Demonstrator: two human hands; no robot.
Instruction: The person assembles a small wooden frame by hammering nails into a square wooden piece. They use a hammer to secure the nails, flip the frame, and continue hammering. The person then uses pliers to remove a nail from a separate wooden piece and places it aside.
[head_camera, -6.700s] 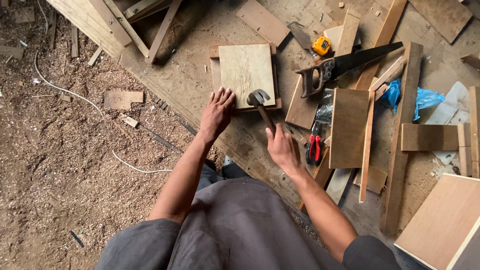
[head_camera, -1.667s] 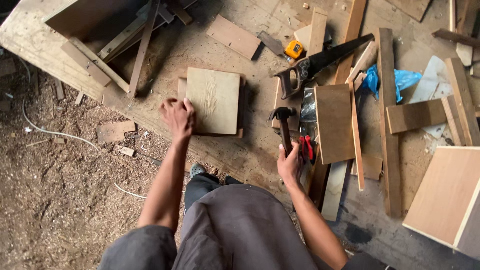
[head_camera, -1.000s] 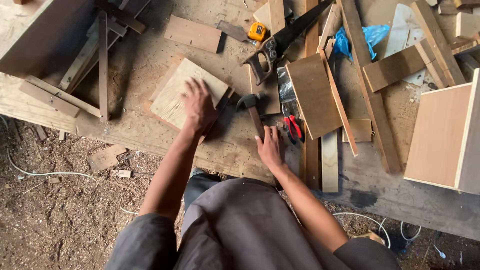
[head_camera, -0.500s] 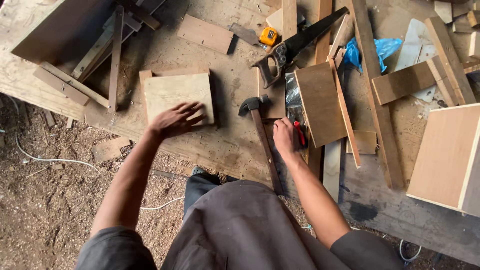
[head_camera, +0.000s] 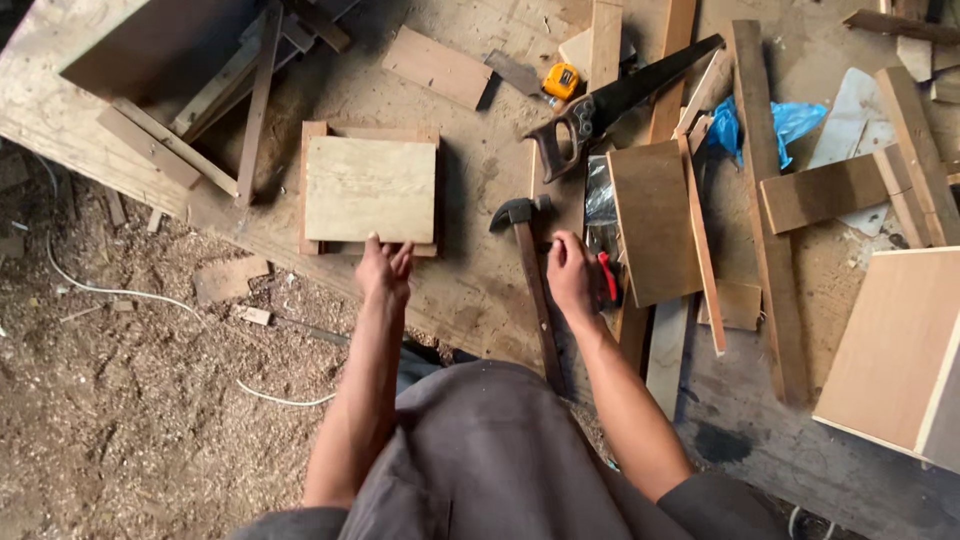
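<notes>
Hammer (head_camera: 532, 275) is the thing I'm eyeing here, lying just right of centre frame with its head pointing up and the long wooden handle running down toward my lap. My right hand (head_camera: 572, 277) sits right beside the handle with the fingers curled, touching or nearly touching it, but I honestly can't tell whether it has a grip on anything. My left hand (head_camera: 384, 272) is open, fingertips resting on the near edge of the square plywood panel (head_camera: 370, 189), which lies on a shallow wooden frame left of centre. Stuff that could bite me, I reckon: the panel looks just laid on that frame, so a push from those fingertips could skate it out of line. The handsaw (head_camera: 610, 105) lies in the upper middle, just above the hammer head, so a sloppy lift could knock into the blade. Red-handled pliers (head_camera: 608, 280) sit just right of my right hand, easy to snag. Loose offcuts and a thin strip (head_camera: 702, 240) crowd the right side of the frame, so anything I nudge there probably slides into something else.
</notes>
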